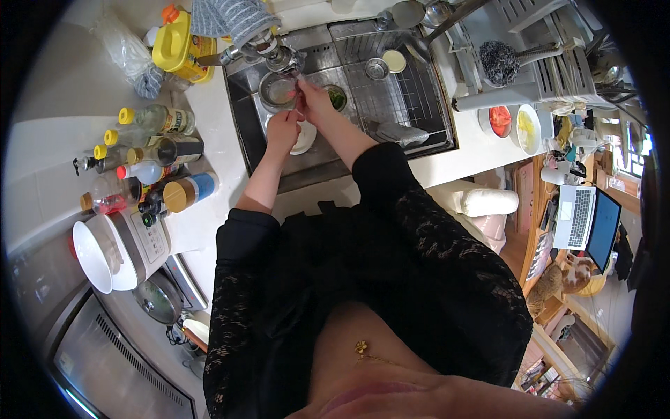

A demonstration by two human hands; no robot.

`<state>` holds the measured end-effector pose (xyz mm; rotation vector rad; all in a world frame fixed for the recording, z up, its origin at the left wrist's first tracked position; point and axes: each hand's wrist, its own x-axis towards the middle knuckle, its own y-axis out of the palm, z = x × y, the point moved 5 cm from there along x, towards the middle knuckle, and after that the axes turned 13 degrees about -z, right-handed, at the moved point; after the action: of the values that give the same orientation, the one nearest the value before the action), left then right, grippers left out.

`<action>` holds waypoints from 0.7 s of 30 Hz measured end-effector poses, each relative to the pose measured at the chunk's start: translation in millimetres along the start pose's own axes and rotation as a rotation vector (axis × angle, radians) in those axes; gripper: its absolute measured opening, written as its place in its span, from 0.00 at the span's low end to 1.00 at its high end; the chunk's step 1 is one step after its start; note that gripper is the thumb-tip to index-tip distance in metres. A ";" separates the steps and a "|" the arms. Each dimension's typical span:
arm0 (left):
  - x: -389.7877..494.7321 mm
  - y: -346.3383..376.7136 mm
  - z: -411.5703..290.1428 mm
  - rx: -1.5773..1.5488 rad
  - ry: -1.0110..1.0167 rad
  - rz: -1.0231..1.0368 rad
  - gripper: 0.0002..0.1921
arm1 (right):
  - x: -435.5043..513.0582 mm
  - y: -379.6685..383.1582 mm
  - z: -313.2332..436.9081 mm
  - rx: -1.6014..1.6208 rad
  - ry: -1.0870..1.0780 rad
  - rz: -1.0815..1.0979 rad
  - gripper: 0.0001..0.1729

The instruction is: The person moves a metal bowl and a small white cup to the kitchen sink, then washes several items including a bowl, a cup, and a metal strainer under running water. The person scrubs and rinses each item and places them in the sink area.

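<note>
Below the faucet [282, 58], both my hands meet over the sink. My left hand [284, 130] is bent inward over a white dish [304, 140]. My right hand [314, 99] has its fingers close to the water stream. A small pinkish piece shows at the fingertips, beside a metal bowl [276, 90] that holds water; which hand grips it is unclear. Just right of my right hand, a small bowl with chopped greens [336, 98] sits in the sink, partly hidden.
A wire rack [392, 94] with a small metal cup [376, 68] fills the sink's right side. Bowls of red pieces [500, 121] and yellow pieces [525, 128] stand on the right counter. Several bottles [162, 119] line the left counter. A gray striped cloth [235, 21] hangs over the faucet.
</note>
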<state>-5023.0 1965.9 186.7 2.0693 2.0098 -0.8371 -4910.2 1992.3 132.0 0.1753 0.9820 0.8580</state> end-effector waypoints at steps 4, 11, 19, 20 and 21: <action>2.3 -4.2 -13.6 -0.077 -0.073 0.053 0.13 | 8.0 7.2 -4.5 0.002 0.093 -0.050 0.07; 7.1 -12.1 -17.1 0.052 -0.005 0.054 0.13 | 5.5 12.0 15.1 -0.001 -0.257 -0.128 0.07; 1.9 -14.4 -19.8 0.246 0.199 -0.050 0.14 | 6.5 -1.5 2.5 -0.107 -0.118 -0.138 0.11; 1.7 -13.7 -20.3 0.259 0.202 -0.045 0.14 | 6.4 0.5 3.8 -0.086 -0.158 -0.056 0.11; 1.7 -14.3 -20.9 0.272 0.206 -0.038 0.14 | 6.8 2.3 4.7 -0.076 -0.154 -0.008 0.12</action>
<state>-5030.6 1978.6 207.3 2.3572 2.1490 -0.9901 -4905.9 1999.7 131.3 0.1702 0.8047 0.8601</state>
